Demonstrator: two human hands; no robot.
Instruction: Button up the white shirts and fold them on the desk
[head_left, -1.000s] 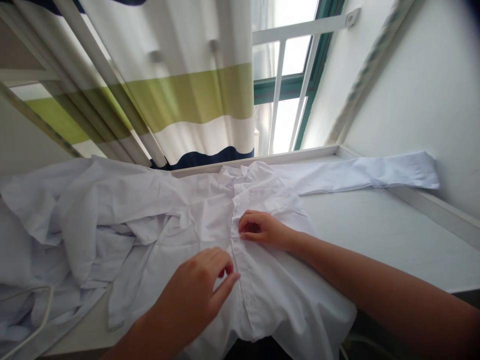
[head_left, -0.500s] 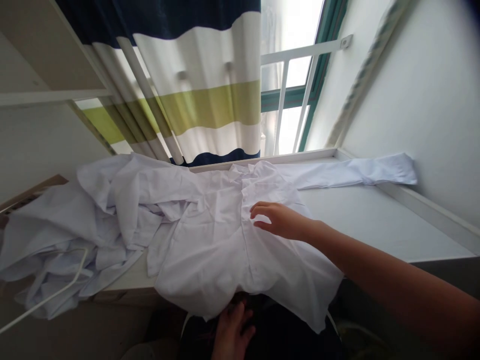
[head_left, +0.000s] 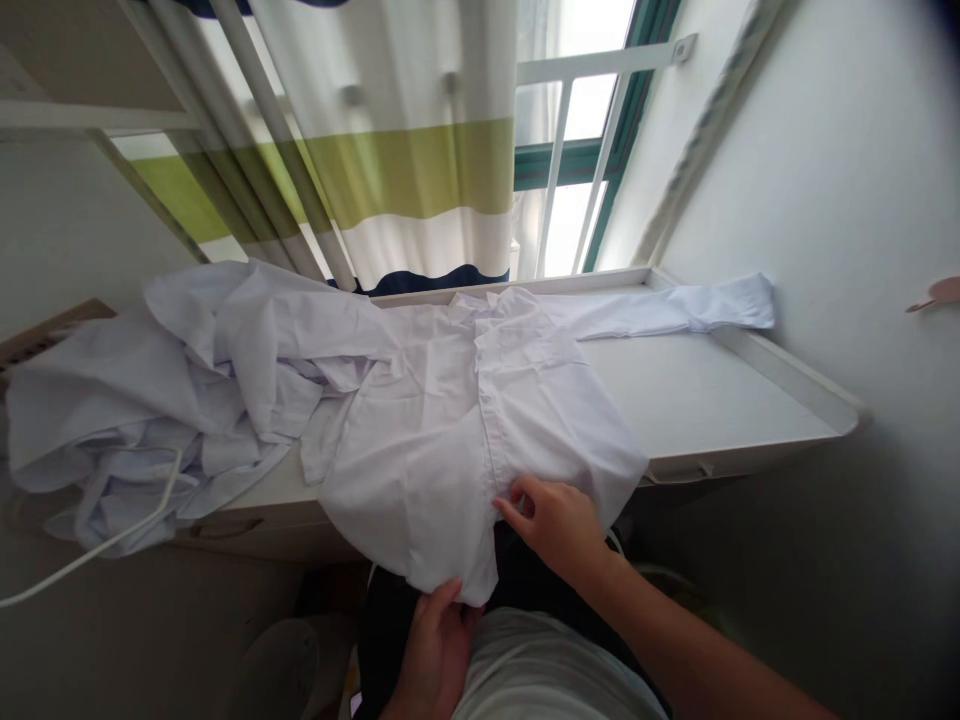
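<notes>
A white button-up shirt (head_left: 450, 420) lies spread on a white table (head_left: 705, 395), its hem hanging over the near edge and one sleeve (head_left: 675, 305) stretched to the right along the wall. My left hand (head_left: 439, 640) pinches the bottom corner of the hem below the table edge. My right hand (head_left: 555, 520) grips the lower front placket of the shirt, fingers curled on the cloth.
A heap of crumpled white cloth (head_left: 150, 390) covers the table's left end, with a white cord (head_left: 112, 535) hanging below it. A striped curtain (head_left: 390, 170) and barred window (head_left: 570, 170) stand behind. A white wall rises at right.
My right hand slid from the shirt's middle down to the hem at the near edge. My left hand rose from below and took hold of the hem. The view pulled back.
</notes>
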